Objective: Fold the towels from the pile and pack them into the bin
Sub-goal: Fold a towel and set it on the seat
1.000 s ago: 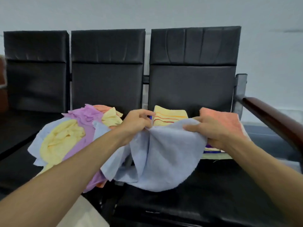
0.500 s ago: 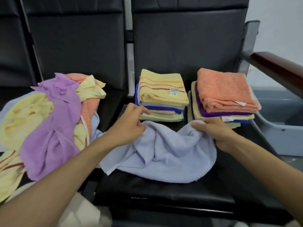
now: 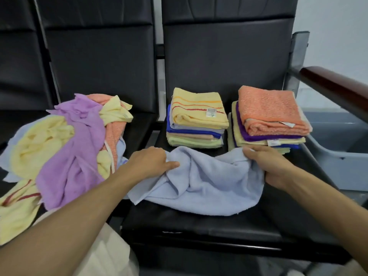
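A crumpled light blue terry towel (image 3: 207,188) lies across the middle of the black padded vinyl seat (image 3: 199,226), its lower hem falling near the seat's front edge; the left hand (image 3: 151,163) grips the towel's upper left part, fingers curled into the cloth and thumb laid on top; the right hand (image 3: 266,164) clutches the upper right corner, fingers wrapped round a bunched fold. Between the two hands the cloth sags in soft creases.

Along the back edge of the same seat stand two folded stacks; the left stack (image 3: 195,134) is topped by a pale yellow towel with red and orange stripes; the right stack (image 3: 268,132), just beside it near the seat's right edge, is topped by an orange towel. The light blue towel's upper edge reaches the feet of both stacks.

On the neighbouring seat to the left sits a loose pile of unfolded towels (image 3: 69,148), lilac, yellow, orange and pale blue, spilling over that seat's front edge. Beyond the dark wooden armrest (image 3: 334,86), past the seat's right edge, stands a grey plastic bin (image 3: 338,152); its inside is hidden.
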`<action>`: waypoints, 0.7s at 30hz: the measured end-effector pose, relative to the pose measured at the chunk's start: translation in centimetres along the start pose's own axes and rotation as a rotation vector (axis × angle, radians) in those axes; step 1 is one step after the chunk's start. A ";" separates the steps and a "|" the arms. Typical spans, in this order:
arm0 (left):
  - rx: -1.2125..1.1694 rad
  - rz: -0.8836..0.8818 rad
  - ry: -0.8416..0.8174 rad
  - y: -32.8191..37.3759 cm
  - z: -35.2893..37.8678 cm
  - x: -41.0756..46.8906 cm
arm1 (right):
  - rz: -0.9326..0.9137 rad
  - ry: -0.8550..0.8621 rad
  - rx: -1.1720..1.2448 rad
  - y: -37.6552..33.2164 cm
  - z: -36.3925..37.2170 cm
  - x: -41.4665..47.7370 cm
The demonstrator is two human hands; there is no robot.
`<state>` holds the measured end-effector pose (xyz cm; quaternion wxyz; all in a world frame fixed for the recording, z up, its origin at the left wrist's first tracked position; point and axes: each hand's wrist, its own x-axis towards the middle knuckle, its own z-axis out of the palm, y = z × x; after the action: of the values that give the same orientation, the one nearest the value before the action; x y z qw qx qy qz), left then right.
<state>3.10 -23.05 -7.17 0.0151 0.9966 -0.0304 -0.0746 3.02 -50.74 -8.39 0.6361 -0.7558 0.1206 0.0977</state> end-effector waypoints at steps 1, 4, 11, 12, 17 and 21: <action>0.005 0.017 0.056 -0.1 0.1 0.3 | 0.018 0.014 0.000 0.3 -0.2 0.1; -0.138 0.068 0.283 0.2 -0.2 0.6 | 0.019 0.032 -0.023 1.0 -1.2 0.1; -0.882 0.170 0.405 1.7 -1.1 -0.4 | -0.006 0.002 0.196 0.2 -1.6 -0.7; -1.005 0.114 0.421 1.9 -1.2 -0.5 | -0.004 -0.032 0.187 0.0 -1.5 -0.7; -1.591 -0.209 0.347 1.1 -1.9 -0.5 | -0.063 0.070 -0.220 0.0 -1.0 -0.4; -1.827 -0.312 0.334 -0.7 -2.0 -0.2 | -0.014 0.170 -0.299 0.4 -1.1 -0.2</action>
<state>3.27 -22.25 -5.20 0.7849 0.5895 0.1761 0.0732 2.71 -51.84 -8.48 0.5045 -0.8485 0.1531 0.0458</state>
